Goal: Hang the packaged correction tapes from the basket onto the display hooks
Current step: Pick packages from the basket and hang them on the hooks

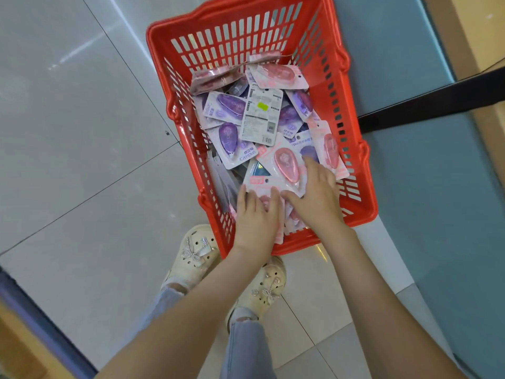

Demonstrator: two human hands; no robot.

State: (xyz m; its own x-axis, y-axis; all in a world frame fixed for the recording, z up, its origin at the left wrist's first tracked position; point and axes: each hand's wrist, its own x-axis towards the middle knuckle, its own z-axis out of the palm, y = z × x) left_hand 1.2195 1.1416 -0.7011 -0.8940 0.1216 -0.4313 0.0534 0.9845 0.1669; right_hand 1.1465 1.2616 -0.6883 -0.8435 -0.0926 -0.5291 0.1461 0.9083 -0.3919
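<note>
1. Pale clogs (196,255): set on the tiled floor (82,132), just short of the near wall of the red basket (367,212).
2. Left hand (255,214): laid flat inside the basket's near end. The fingers are straight and rest on a pink pack that is mostly hidden beneath them. Nothing is gripped.
3. Right hand (318,195): placed just beside the left and slightly farther in, with fingers spread and pressed on the top pink pack (287,165). Whether the thumb is hooked under the card edge cannot be told.
4. Top pink pack: face up, touched by the right hand and lying just beyond the left. Its long axis is slanted from far-left to near-right. The right hand is therefore judged the nearer for a lift.
5. Loose pile: purple packs (228,140) and pink ones, with one back-up pack (262,116), spread across the basket floor.
6. Display hooks: not in view.
</note>
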